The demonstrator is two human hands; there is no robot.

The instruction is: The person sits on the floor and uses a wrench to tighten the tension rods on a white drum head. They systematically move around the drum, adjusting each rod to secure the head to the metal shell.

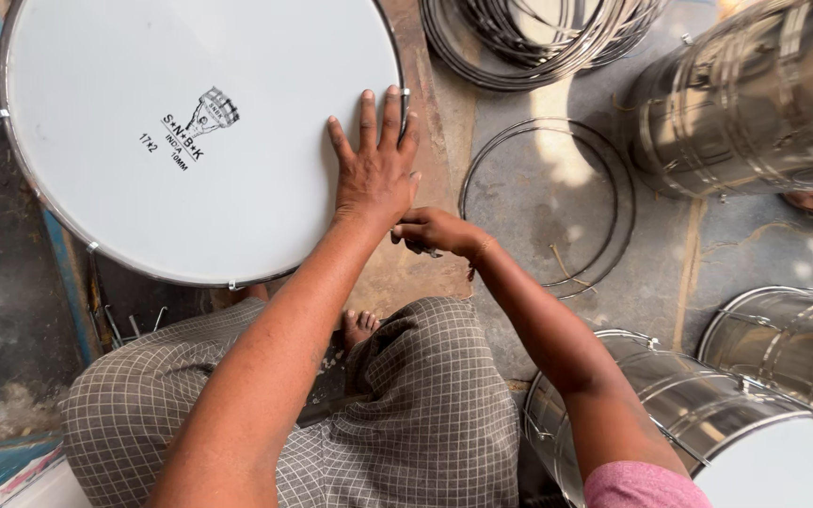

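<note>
1. Checked cloth [425,414] over the person's lap was seen nearest the camera, with a bare foot [359,327] showing beyond it.
2. Farther left, a white-headed drum [190,132] was seen on its steel rim, filling the upper left of the view.
3. At its right edge the left hand [375,169] was laid flat, fingers spread, pressing on the skin and gripping nothing.
4. Just beside the rim, the right hand [435,230] was closed around a small dark tool; its kind could not be told.
5. The step in hand was judged to be work on a rim fitting; the next move would call for the drum to be held steady.
6. Loose wire hoops [548,202] and steel drum shells [755,94] were noted on the floor to the right.
</note>
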